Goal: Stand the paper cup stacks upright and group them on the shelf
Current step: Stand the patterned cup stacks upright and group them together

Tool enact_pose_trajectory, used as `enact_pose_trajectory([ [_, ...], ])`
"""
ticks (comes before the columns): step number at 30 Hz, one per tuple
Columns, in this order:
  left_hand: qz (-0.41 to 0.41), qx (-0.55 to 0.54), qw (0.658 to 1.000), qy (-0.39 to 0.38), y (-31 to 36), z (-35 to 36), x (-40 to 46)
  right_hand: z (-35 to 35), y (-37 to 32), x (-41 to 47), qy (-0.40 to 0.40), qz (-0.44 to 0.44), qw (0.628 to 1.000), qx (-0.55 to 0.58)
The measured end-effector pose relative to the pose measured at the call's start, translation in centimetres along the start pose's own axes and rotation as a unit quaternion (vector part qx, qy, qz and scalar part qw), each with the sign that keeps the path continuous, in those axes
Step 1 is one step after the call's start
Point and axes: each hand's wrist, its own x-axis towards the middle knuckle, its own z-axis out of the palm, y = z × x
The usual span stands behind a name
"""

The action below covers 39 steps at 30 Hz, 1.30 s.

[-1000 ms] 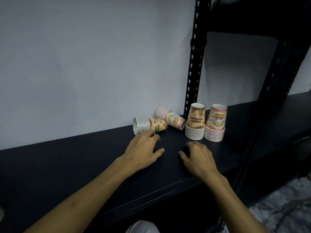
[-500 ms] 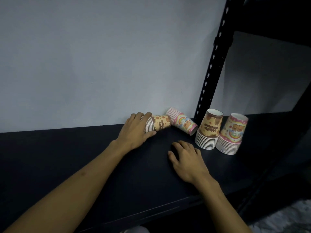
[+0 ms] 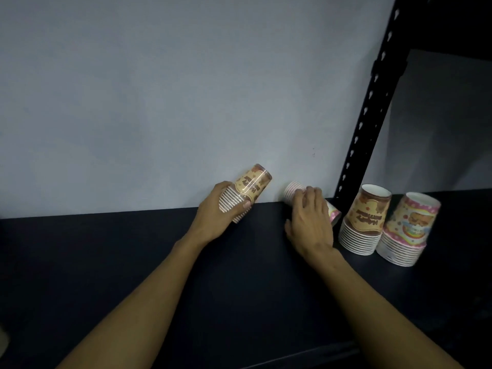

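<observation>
Shelf: dark flat shelf board [image 3: 133,262].
Under the right hand [image 3: 310,222]: a pink paper cup stack [image 3: 292,190] lying on its side.
Just right of that hand: upright brown paper cup stack [image 3: 366,222], then upright pink rainbow paper cup stack [image 3: 407,230].

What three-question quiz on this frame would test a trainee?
1. True or false: the left hand grips a brown cup stack lifted off the shelf.
2. How many cup stacks stand upside down by the black post?
3. The right hand rests on: A) a lying pink stack; B) the post.

Key: 1 true; 2 two, brown and pink; 3 A.
</observation>
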Motion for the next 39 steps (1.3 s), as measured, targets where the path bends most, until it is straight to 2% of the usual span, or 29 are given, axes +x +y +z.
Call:
enact_pose_trajectory([
  [4, -0.056, -0.072, 0.995, -0.027, -0.8, -1.4, 0.9, 1.1, 0.1, 1.1, 0.015, 0.079, 0.997, 0.019],
  [9, -0.069, -0.024, 0.995, -0.073, -0.9, -0.6, 1.4, 1.5, 1.0, 1.3, 0.033, 0.065, 0.997, -0.007],
  [18, -0.082, -0.013, 0.993, -0.079, -0.8, -0.5, 0.9, 1.4, 1.2, 0.5, 0.045, 0.077, 0.994, -0.059],
  [21, -0.083, -0.011, 0.993, -0.081, -0.6, -0.6, 0.7, 1.3, 1.2, 0.1, 0.053, 0.056, 0.996, -0.046],
  [24, -0.084, -0.014, 0.993, -0.079, -0.3, -0.8, 0.5, 0.5, 0.1, -0.5, 0.035, 0.026, 0.999, 0.023],
  [26, -0.083, -0.015, 0.993, -0.08, -0.2, -0.7, 0.3, 0.1, -0.3, -1.0, 0.021, 0.015, 0.992, 0.127],
  [29, -0.082, -0.016, 0.994, -0.076, -0.3, -0.8, 0.3, -0.6, -0.2, -1.7, 0.023, 0.063, 0.942, 0.329],
  [31, -0.08, -0.018, 0.994, -0.075, -0.6, -0.9, 0.5, -1.0, 0.2, -1.8, 0.035, 0.105, 0.904, 0.414],
  [34, -0.078, -0.021, 0.994, -0.076, -0.9, -0.9, 0.8, -2.0, 1.1, -1.1, 0.093, 0.155, 0.874, 0.45],
  [36, -0.08, -0.025, 0.994, -0.076, -1.0, -0.9, 0.9, -2.9, 1.6, -0.1, 0.124, 0.156, 0.863, 0.464],
  [39, -0.084, -0.03, 0.993, -0.077, -1.0, -0.9, 1.1, -4.1, 1.4, 1.5, 0.112, 0.124, 0.87, 0.463],
])
